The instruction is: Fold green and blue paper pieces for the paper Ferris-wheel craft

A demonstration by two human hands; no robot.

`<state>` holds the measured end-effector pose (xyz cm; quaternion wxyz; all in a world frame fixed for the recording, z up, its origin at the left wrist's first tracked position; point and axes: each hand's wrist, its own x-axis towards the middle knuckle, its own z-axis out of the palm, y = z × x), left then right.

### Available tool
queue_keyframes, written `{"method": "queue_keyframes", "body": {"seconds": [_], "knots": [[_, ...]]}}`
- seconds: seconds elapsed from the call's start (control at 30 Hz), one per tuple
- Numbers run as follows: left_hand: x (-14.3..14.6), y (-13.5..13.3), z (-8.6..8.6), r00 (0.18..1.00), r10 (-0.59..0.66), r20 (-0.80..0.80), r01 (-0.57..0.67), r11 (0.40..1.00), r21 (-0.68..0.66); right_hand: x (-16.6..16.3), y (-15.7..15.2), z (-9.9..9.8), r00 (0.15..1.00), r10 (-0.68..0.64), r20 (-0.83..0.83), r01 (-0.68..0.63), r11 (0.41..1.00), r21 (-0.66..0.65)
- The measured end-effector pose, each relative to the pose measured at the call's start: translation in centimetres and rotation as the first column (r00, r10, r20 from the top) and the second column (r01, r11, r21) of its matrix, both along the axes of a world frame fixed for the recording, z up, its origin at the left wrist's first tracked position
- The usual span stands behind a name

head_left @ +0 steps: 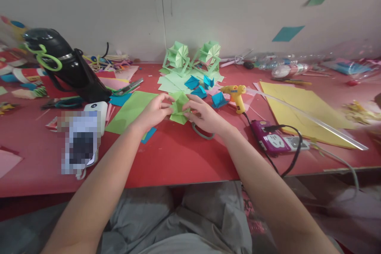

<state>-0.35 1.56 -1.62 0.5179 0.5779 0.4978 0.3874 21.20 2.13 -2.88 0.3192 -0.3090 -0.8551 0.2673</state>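
Observation:
Between my two hands is a small folded piece of green paper, with creases and raised flaps. My left hand grips its left edge, thumb and fingers pinched together. On the opposite edge, my right hand holds the paper between bent fingers. Under my left hand lies a flat green sheet. Just behind the folded paper sit several small folded blue paper pieces. Part of a grey ring-shaped handle shows beneath my right hand; the rest of it is hidden.
A yellow glue gun lies right of the blue pieces, its cord near a purple power strip. Yellow sheets and a clear ruler are farther right. Left stand a tilted black bottle and a phone. Pale green paper models stand behind.

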Motion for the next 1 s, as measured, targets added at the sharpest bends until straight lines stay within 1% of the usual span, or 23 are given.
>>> {"method": "queue_keyframes", "body": {"seconds": [0.07,0.13,0.27,0.5,0.6,0.7,0.83,1.0], "knots": [[0.2,0.0,0.0,1.0,0.0,-0.016,0.0,1.0,0.007,0.0,0.0,-0.1,1.0,0.001,0.016,-0.002,0.999,0.032],[0.5,-0.2,0.2,1.0,0.004,-0.008,-0.004,1.0,-0.016,-0.1,0.0,-0.2,1.0,-0.011,0.021,0.01,0.999,0.033],[0.9,-0.6,0.6,0.999,0.016,0.035,-0.013,0.997,-0.081,-0.4,0.0,-0.3,0.998,-0.062,0.012,0.062,0.997,0.056],[0.8,-0.4,0.7,0.99,0.033,0.139,-0.011,0.987,-0.159,-0.7,0.0,-0.5,0.996,-0.093,-0.002,0.093,0.988,0.123],[0.8,-0.4,0.8,0.984,0.039,0.175,-0.007,0.984,-0.179,-0.9,-0.1,-0.4,0.994,-0.103,-0.033,0.106,0.987,0.118],[0.6,-0.5,0.7,0.981,0.018,0.191,0.016,0.984,-0.176,-1.0,-0.2,-0.3,0.993,-0.101,-0.057,0.107,0.988,0.109],[0.4,-0.5,0.5,0.982,-0.001,0.187,0.032,0.987,-0.16,-1.0,-0.1,-0.3,0.993,-0.108,-0.048,0.112,0.989,0.1],[0.6,-0.5,0.7,0.979,0.005,0.206,0.032,0.983,-0.178,-1.0,-0.1,-0.2,0.992,-0.123,-0.038,0.126,0.988,0.088]]}}
